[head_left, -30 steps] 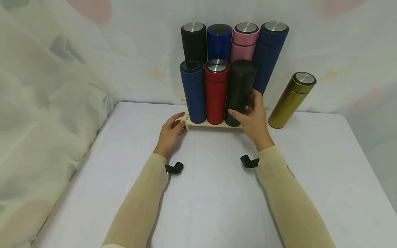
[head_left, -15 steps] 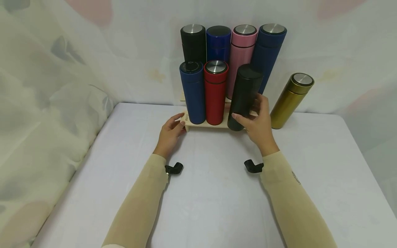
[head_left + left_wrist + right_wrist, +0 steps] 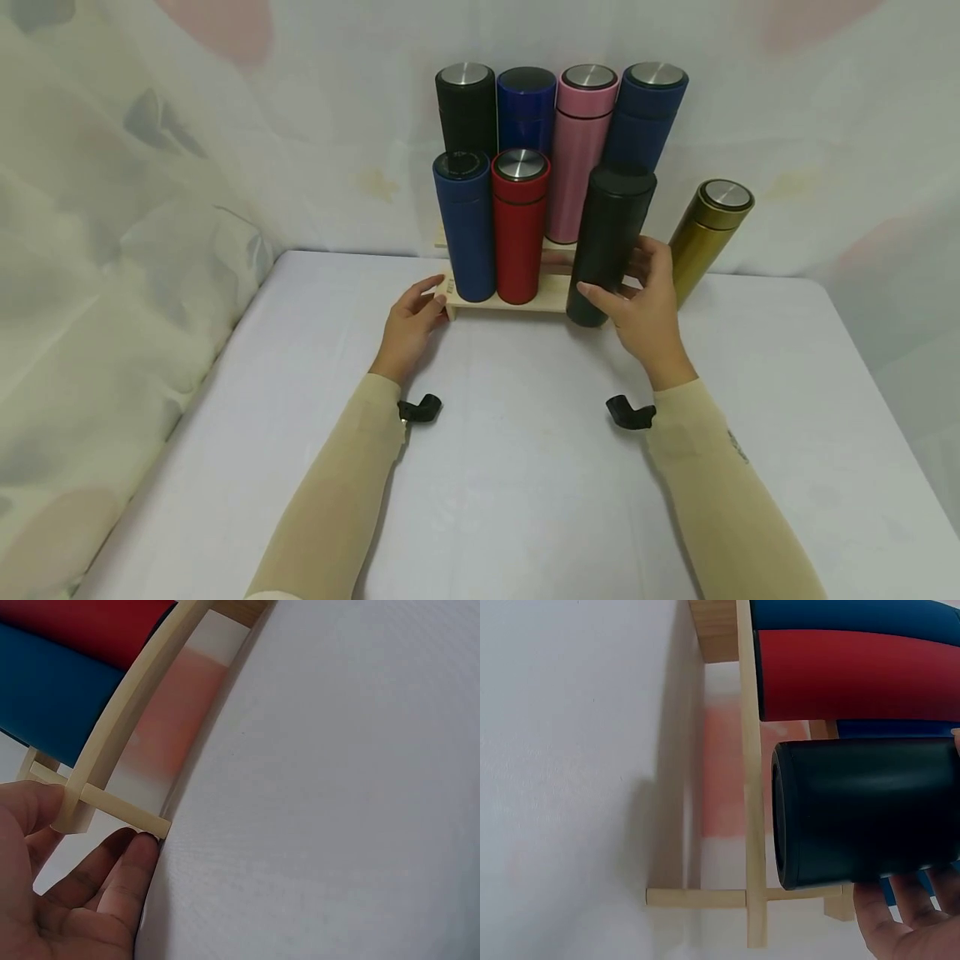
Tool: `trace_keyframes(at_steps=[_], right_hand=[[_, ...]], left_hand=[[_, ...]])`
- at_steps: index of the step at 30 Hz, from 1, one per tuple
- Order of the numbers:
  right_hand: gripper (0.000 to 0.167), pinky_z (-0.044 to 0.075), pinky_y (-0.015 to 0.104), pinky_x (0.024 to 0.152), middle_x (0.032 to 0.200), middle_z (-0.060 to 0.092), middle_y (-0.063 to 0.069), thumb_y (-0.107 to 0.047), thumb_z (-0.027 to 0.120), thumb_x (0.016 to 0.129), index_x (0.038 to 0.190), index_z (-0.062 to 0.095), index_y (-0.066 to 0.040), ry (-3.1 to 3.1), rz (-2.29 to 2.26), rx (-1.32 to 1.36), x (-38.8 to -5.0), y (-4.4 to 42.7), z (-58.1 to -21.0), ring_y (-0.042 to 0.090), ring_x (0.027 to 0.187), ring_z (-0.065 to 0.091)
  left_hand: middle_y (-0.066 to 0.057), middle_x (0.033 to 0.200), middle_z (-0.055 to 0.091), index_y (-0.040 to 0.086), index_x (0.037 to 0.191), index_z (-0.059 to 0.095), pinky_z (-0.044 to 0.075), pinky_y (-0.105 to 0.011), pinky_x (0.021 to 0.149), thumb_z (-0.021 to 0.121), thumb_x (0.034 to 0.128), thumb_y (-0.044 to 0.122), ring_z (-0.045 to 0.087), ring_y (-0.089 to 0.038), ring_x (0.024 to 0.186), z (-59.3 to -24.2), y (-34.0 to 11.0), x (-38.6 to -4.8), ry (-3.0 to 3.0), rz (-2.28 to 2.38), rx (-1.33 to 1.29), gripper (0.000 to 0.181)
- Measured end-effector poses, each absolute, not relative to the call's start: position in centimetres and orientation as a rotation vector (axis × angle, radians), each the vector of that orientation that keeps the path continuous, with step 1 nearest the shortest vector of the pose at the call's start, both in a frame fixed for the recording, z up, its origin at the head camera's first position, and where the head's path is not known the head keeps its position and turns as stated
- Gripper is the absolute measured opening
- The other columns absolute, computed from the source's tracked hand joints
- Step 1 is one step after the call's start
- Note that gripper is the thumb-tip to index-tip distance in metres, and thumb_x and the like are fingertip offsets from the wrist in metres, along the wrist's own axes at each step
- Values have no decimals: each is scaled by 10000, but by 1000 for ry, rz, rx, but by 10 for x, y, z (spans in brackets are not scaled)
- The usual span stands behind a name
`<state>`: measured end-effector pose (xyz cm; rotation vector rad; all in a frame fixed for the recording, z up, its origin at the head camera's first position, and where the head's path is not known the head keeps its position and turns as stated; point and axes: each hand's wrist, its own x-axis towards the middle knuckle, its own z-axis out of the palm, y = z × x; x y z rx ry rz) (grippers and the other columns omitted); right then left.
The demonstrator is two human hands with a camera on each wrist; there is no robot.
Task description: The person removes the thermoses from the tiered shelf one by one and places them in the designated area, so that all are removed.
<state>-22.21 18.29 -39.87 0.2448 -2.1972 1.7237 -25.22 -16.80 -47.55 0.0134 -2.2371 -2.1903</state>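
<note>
My right hand (image 3: 648, 312) grips a matte black thermos bottle (image 3: 609, 250), thumb on its near side and fingers round the right. The bottle leans slightly right at the front step's right part; in the right wrist view its base stands apart from the front rail. My left hand (image 3: 411, 321) pinches the left end of the pale wooden rack (image 3: 551, 293), thumb on the end piece and fingertips by its leg in the left wrist view. A blue thermos (image 3: 470, 237) and a red thermos (image 3: 519, 237) stand on the front step.
On the rack's back step stand a black bottle (image 3: 467, 117), a dark blue one (image 3: 527, 104), a pink one (image 3: 576, 175) and a tall blue one (image 3: 645, 112). A gold thermos (image 3: 705, 242) stands right of the rack on the white tablecloth (image 3: 517, 467), near the back curtain.
My right hand has drawn the black bottle off its place beside the red one, rightward and toward me. More of the front step and the pink bottle shows. The left hand stays put.
</note>
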Motion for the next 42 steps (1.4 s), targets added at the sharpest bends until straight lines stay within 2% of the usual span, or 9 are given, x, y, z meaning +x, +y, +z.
trace_keyframes(at_steps=[4,9,16,22,27,34,42], right_hand=[[837,533,401,1020,1444,507,138,-109,914,905,1561,397,-58,-2198,1702,258,-218,187,-398,271,1246,547],[832,528,359,1006,1452,510,131,-87,914,902,1562,407,-57,-2216,1646,264,-212,190,-396,277,1254,546],[828,538,373,1063,1437,516,122,-50,912,895,1556,416,-107,-2223,1577,273,-204,199,-388,271,1265,562],[842,556,290,993,1375,543,69,22,916,844,1541,469,-132,-2119,1601,271,-200,212,-379,242,1200,589],[824,555,286,943,1341,569,10,33,909,833,1527,506,-153,-2040,1595,247,-199,224,-374,239,1172,600],[832,555,287,910,1335,610,30,16,916,829,1527,511,-186,-1997,1563,156,-196,240,-368,245,1161,619],[808,560,288,896,1345,635,47,-3,915,844,1515,504,-190,-1969,1571,34,-193,257,-360,239,1163,628]], left_hand=[[-250,1480,584,71,1589,558,527,-488,1120,602,1132,81,629,-340,1296,-473,-167,-252,-2251,-2186,24,459],[-203,1483,596,146,1588,579,542,-457,1106,624,1134,144,632,-308,1299,-481,-169,-255,-2252,-2171,28,456],[-175,1431,629,191,1547,630,571,-411,1066,668,1120,200,657,-293,1264,-485,-169,-257,-2248,-2144,8,428],[-158,1440,622,199,1543,635,570,-384,1066,667,1121,210,651,-281,1276,-483,-168,-255,-2250,-2143,2,424],[-159,1452,618,197,1552,627,570,-386,1066,666,1122,202,649,-287,1280,-483,-169,-256,-2255,-2143,2,431],[-212,1486,591,140,1587,579,548,-447,1100,628,1135,150,628,-337,1310,-482,-168,-256,-2246,-2182,18,455],[-261,1471,587,38,1585,552,526,-486,1123,607,1128,76,627,-350,1301,-455,-162,-241,-2237,-2209,17,462]])
